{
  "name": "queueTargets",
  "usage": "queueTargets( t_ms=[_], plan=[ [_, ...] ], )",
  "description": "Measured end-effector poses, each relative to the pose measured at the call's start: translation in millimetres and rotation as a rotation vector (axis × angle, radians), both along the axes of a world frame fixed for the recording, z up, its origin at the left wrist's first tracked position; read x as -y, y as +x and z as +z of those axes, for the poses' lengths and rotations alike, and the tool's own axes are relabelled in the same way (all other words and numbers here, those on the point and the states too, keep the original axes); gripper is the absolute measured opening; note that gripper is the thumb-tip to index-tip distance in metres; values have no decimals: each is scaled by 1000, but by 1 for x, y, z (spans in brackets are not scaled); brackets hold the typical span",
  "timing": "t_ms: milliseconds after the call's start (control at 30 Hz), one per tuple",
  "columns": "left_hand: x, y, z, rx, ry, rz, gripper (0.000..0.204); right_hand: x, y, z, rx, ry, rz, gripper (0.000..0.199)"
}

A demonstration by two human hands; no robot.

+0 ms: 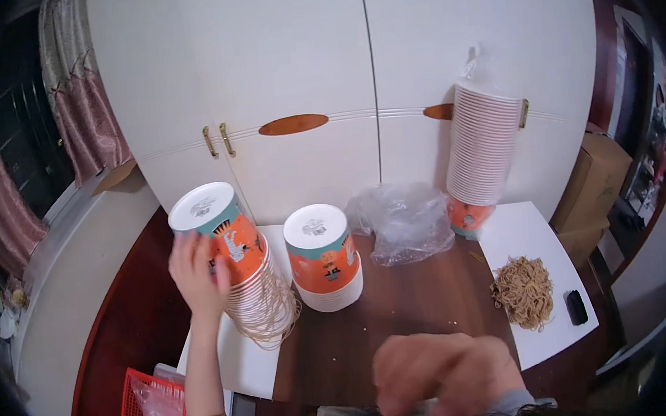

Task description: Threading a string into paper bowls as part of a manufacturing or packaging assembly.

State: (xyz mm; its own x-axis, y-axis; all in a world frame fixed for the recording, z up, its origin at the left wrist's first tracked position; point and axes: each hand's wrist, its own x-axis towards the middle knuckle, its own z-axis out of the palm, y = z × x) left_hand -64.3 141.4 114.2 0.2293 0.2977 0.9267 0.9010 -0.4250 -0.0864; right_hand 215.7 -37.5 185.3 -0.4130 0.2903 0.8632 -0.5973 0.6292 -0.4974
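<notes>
The left hand [196,275] has its grip wrapped around the side of a tilted stack of orange paper cups [237,264], upside down with the white base of the top cup facing up; the stack leans away from the hand toward the white cabinet [299,70], and loops of rubber bands [273,322] hang about its lower rims where it meets the tabletop [403,304]. The right hand [440,373] is blurred near the lower edge, its fingers curled inward; whether that grip is clenched on something I cannot tell. Just beside the held stack stands a shorter stack of cups [323,257], upright and apart from both hands. Further back lie a crumpled clear plastic bag [401,222] and a tall stack of pale cups [481,149], leaning on the cabinet. A heap of rubber bands [523,291] rests on a white board [535,239] at the right, near a small black object [575,306]. To handle the leaning stack well, I judge the palm should stay low on its side so the nested cups do not slide apart, with the rims kept together while bands are near
</notes>
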Motion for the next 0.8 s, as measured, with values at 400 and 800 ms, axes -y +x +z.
queueTargets(
  t_ms=[400,800],
  plan=[
    [-14,111,-52,-124,-333,-328,35,104,17,-16,-361,41,-407,33],
    [-43,105,-59,78,-523,-416,6,61,29,-77,239,-153,-265,23]
  ],
)
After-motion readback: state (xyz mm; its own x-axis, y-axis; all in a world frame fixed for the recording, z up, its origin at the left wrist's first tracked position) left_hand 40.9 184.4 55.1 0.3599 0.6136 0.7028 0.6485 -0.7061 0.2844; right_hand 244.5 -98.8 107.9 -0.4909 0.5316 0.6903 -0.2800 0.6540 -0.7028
